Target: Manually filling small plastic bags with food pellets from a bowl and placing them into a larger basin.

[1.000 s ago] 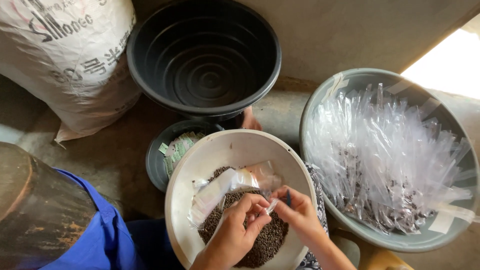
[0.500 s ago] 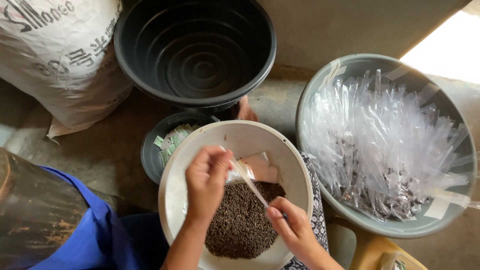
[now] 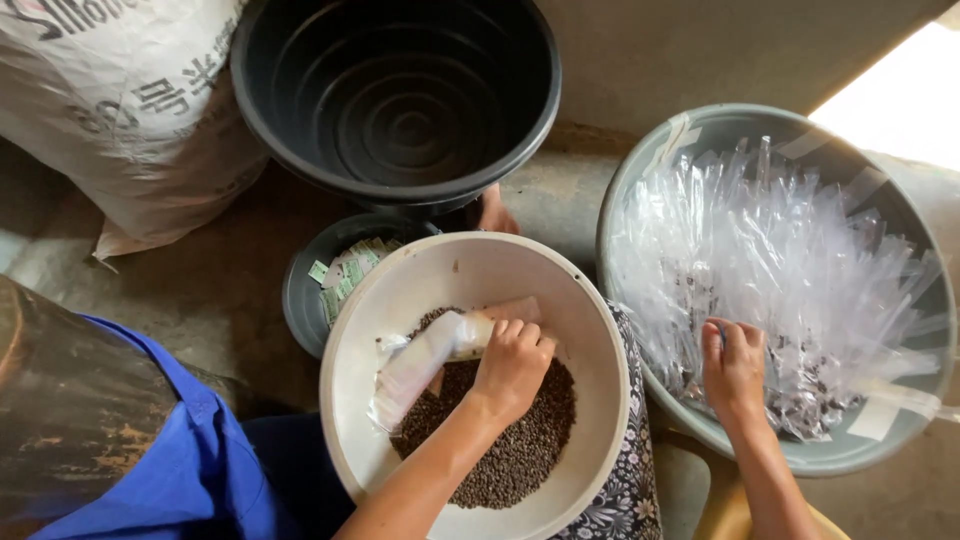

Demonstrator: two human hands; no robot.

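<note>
Plastic sleeves [image 3: 440, 350], light, limp, slippery: left hand [image 3: 512, 365] closed on bundle's end over cream bowl [image 3: 600, 400]; right hand [image 3: 733, 365] pressing bagged sleeves [image 3: 790, 260], fingers half-curled, grip unclear

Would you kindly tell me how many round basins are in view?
4: a black basin at the top, a small dark basin below it, a white basin in the middle, a grey basin on the right.

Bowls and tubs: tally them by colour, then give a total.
Black tub: 1
White bowl of dark seeds: 1
Grey-green basin of clear packets: 1
Small dark dish of paper slips: 1
Total: 4
</note>
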